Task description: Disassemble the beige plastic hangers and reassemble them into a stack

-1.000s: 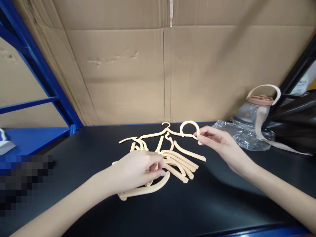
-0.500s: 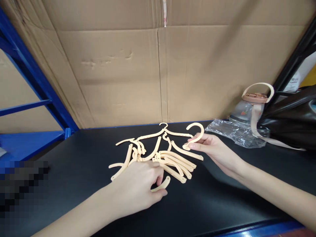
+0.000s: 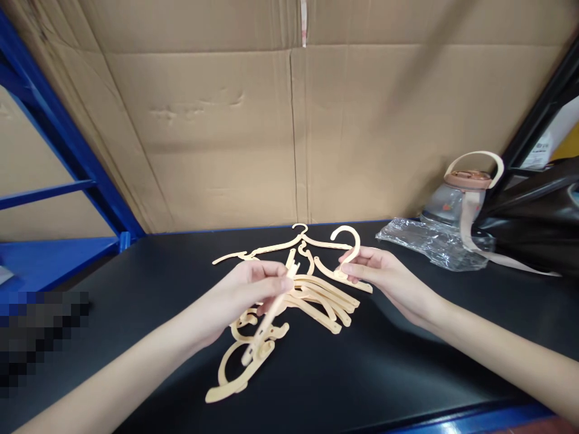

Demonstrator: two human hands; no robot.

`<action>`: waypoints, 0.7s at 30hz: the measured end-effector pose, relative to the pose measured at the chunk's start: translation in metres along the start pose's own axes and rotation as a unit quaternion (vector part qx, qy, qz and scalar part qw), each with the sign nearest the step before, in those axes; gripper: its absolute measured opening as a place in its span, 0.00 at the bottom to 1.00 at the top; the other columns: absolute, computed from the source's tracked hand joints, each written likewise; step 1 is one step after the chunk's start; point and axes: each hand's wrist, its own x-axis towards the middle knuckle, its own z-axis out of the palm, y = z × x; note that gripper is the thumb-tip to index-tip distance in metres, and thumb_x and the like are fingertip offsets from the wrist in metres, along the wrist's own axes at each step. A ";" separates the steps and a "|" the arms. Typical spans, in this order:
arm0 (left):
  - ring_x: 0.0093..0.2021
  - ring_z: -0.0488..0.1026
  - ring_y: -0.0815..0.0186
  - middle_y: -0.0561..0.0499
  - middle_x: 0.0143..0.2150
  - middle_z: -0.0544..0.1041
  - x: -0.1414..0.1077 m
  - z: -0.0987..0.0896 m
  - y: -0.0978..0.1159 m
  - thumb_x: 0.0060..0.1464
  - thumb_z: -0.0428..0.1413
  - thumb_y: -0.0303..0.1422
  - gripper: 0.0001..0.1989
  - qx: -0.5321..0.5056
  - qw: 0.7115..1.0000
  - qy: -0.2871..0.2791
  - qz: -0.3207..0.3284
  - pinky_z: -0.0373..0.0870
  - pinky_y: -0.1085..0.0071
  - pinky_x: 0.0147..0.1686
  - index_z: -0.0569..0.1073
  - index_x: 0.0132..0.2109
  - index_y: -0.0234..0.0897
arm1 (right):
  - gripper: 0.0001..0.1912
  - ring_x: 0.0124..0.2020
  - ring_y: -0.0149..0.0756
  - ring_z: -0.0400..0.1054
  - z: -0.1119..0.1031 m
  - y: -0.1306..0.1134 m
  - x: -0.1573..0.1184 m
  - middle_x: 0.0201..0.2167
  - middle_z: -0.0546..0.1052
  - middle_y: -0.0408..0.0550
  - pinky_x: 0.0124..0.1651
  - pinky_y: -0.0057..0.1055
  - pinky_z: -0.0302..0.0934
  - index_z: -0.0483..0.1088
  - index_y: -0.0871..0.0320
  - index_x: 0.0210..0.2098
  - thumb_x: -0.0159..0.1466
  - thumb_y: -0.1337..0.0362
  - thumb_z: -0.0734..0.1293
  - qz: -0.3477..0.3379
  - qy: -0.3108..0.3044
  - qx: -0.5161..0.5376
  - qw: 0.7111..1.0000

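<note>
My left hand (image 3: pixel 260 283) pinches a cream plastic hanger arm (image 3: pixel 266 319), which slants down toward me above the pile. Between the thumb and fingers of my right hand (image 3: pixel 373 268) is a cream hanger hook (image 3: pixel 350 241), its curve upward. Loose hanger arms (image 3: pixel 323 295) lie just right of my left hand. Nearer to me, several curved hanger pieces (image 3: pixel 239 380) are in a cluster below the held arm. An open hanger (image 3: pixel 278 246) lies at the back of the table. Part of the pile is hidden behind my left hand.
A clear plastic bag (image 3: pixel 438 244) and a bottle with a strap (image 3: pixel 461 193) stand at the back right of the black table (image 3: pixel 407 374). Cardboard (image 3: pixel 203 120) walls off the back. A blue metal frame (image 3: pixel 90 169) rises at the left.
My left hand has lifted a hanger arm from the pile, and hanger pieces now lie closer to me. My right hand has moved slightly left with the hook.
</note>
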 end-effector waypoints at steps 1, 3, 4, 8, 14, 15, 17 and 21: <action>0.22 0.55 0.73 0.58 0.20 0.60 0.001 -0.002 -0.001 0.53 0.55 0.40 0.17 -0.017 1.000 0.012 0.008 0.54 0.76 0.24 0.63 0.24 0.35 | 0.11 0.32 0.29 0.65 0.000 0.000 0.000 0.30 0.72 0.41 0.41 0.30 0.61 0.73 0.57 0.35 0.55 0.59 0.72 0.000 -0.001 -0.001 1.000; 0.23 0.57 0.74 0.57 0.21 0.60 0.003 -0.005 -0.002 0.55 0.54 0.38 0.17 -0.060 0.997 0.028 0.026 0.57 0.76 0.25 0.62 0.23 0.34 | 0.11 0.32 0.29 0.65 0.000 0.000 0.001 0.31 0.72 0.41 0.40 0.29 0.61 0.73 0.56 0.35 0.55 0.60 0.73 0.002 -0.003 -0.003 1.000; 0.23 0.57 0.74 0.57 0.21 0.60 0.003 -0.006 -0.002 0.55 0.53 0.38 0.17 -0.080 0.996 0.038 0.032 0.58 0.76 0.25 0.62 0.23 0.34 | 0.11 0.33 0.29 0.65 0.001 0.000 0.001 0.31 0.72 0.41 0.40 0.29 0.61 0.72 0.56 0.35 0.55 0.60 0.73 0.003 -0.004 -0.003 1.000; 0.26 0.63 0.71 0.55 0.25 0.65 0.003 -0.007 0.001 0.56 0.54 0.38 0.12 -0.098 0.989 0.092 0.069 0.63 0.75 0.27 0.65 0.29 0.35 | 0.09 0.33 0.28 0.66 0.003 -0.002 -0.001 0.31 0.72 0.41 0.40 0.28 0.63 0.71 0.57 0.32 0.55 0.62 0.73 -0.006 -0.022 0.006 1.000; 0.25 0.66 0.71 0.55 0.29 0.68 -0.002 0.000 0.005 0.60 0.49 0.42 0.11 -0.003 0.993 0.072 0.092 0.64 0.73 0.25 0.64 0.41 0.39 | 0.08 0.34 0.30 0.70 0.005 -0.003 -0.003 0.30 0.74 0.42 0.42 0.30 0.66 0.71 0.57 0.31 0.56 0.61 0.72 -0.014 -0.033 0.012 0.999; 0.24 0.65 0.72 0.56 0.29 0.68 -0.003 0.002 0.005 0.60 0.49 0.42 0.11 0.039 0.992 0.068 0.098 0.63 0.74 0.24 0.63 0.39 0.39 | 0.08 0.34 0.31 0.71 0.005 -0.002 -0.002 0.30 0.75 0.42 0.43 0.31 0.66 0.71 0.57 0.32 0.56 0.60 0.71 -0.013 -0.028 0.008 1.000; 0.24 0.64 0.73 0.57 0.28 0.67 -0.004 0.007 0.001 0.60 0.48 0.41 0.11 0.156 0.979 0.069 0.114 0.61 0.75 0.24 0.61 0.36 0.38 | 0.09 0.34 0.33 0.72 0.006 0.000 -0.003 0.30 0.77 0.44 0.44 0.33 0.67 0.74 0.57 0.35 0.57 0.59 0.70 -0.021 -0.019 -0.009 1.000; 0.25 0.63 0.71 0.58 0.26 0.65 -0.004 0.014 -0.008 0.62 0.45 0.38 0.08 0.372 0.915 0.068 0.141 0.59 0.74 0.25 0.62 0.37 0.39 | 0.11 0.40 0.38 0.73 0.010 0.002 -0.007 0.36 0.79 0.46 0.48 0.38 0.67 0.77 0.53 0.39 0.57 0.58 0.71 -0.107 -0.005 -0.078 0.991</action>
